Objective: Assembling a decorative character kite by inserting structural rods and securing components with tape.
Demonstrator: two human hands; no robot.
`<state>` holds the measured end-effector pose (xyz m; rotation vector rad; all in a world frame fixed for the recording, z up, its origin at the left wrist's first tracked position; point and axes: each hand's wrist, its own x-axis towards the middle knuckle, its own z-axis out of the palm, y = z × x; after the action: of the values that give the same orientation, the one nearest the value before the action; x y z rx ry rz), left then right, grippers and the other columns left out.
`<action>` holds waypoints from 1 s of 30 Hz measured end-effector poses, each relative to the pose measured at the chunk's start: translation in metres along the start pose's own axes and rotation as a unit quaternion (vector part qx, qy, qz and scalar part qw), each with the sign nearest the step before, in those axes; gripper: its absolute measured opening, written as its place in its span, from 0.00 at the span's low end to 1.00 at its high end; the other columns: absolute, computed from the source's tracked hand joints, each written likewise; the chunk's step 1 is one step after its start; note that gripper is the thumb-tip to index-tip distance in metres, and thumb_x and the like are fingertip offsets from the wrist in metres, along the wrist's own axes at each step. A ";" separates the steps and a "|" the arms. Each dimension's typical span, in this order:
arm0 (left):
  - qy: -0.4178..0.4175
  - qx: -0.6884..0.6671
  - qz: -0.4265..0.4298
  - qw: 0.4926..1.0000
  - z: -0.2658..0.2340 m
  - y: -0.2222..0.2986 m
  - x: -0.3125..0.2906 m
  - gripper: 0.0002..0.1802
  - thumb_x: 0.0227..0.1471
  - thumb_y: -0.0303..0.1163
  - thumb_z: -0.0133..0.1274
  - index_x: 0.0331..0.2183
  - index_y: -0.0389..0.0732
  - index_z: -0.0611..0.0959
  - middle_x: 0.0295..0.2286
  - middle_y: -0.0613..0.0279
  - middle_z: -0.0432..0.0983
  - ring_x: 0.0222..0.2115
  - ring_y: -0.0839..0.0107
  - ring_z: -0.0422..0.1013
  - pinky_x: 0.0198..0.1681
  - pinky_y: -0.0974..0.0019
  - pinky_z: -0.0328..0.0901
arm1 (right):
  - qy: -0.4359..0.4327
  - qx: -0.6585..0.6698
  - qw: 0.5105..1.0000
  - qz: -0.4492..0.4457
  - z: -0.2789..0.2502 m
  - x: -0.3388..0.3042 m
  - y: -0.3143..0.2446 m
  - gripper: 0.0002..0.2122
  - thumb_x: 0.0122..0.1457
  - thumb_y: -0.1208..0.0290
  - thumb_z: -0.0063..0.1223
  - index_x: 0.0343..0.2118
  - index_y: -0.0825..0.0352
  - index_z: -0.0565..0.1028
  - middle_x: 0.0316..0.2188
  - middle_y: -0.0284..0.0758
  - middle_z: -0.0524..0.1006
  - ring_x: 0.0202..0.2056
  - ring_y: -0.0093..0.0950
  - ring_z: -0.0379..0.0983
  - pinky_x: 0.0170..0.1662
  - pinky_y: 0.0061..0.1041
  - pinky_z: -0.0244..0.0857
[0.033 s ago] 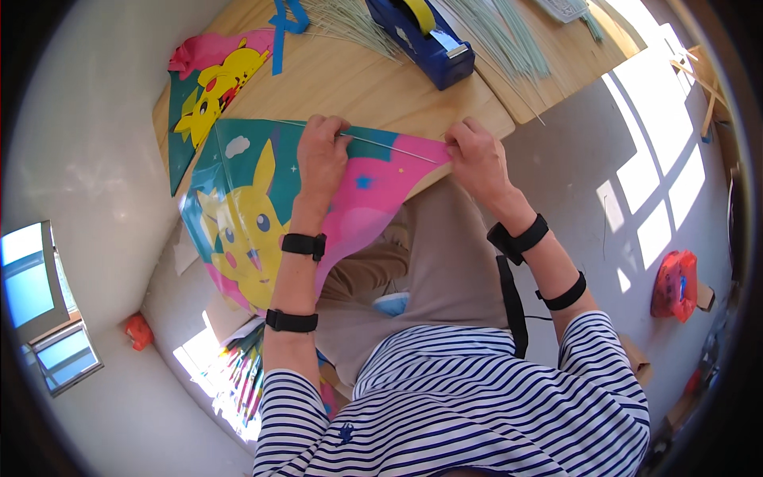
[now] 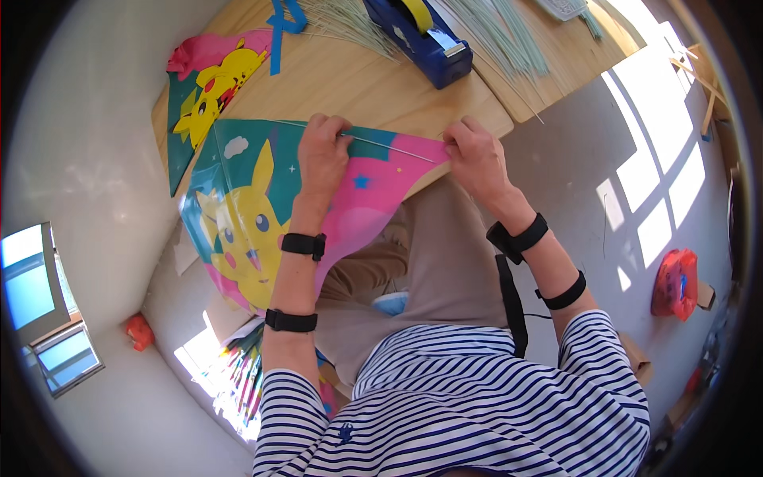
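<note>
A thin plastic kite sail (image 2: pixel 362 208), teal and pink with a yellow cartoon character, hangs over the table's near edge toward my lap. My left hand (image 2: pixel 322 163) is closed at its upper edge, pinching a thin pale rod (image 2: pixel 391 148) against the sail. That rod runs rightward over the pink part, and its end lies free, short of the corner. At the pink pointed corner, my right hand (image 2: pixel 477 160) pinches the sail between thumb and fingers. The fingertips of both hands are partly hidden.
Beyond the hands, the wooden table (image 2: pixel 381 87) bears a blue tape dispenser (image 2: pixel 421 40), many thin pale sticks (image 2: pixel 509 40), blue strips (image 2: pixel 277 40) and another character-printed sheet (image 2: pixel 218 83). Colourful bundled pieces (image 2: pixel 242 370) are at lower left. A red bag (image 2: pixel 675 286) sits on the floor right.
</note>
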<state>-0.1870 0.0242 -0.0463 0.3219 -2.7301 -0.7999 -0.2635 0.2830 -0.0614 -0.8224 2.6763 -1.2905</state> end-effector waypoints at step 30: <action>-0.093 0.038 0.147 0.984 0.012 0.019 0.016 0.05 0.48 0.20 0.55 0.27 0.39 0.75 0.28 0.53 0.68 0.34 0.50 0.69 0.35 0.53 0.66 | 0.002 0.050 0.999 -0.004 -0.003 0.000 0.008 0.05 0.51 0.84 0.50 0.31 0.70 0.74 0.31 0.42 0.75 0.34 0.42 0.75 0.37 0.36 0.70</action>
<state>-0.2089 0.0411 -0.0427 -0.1471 -2.8901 -0.6748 -0.2679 0.2893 -0.0653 -0.8199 2.5894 -1.4173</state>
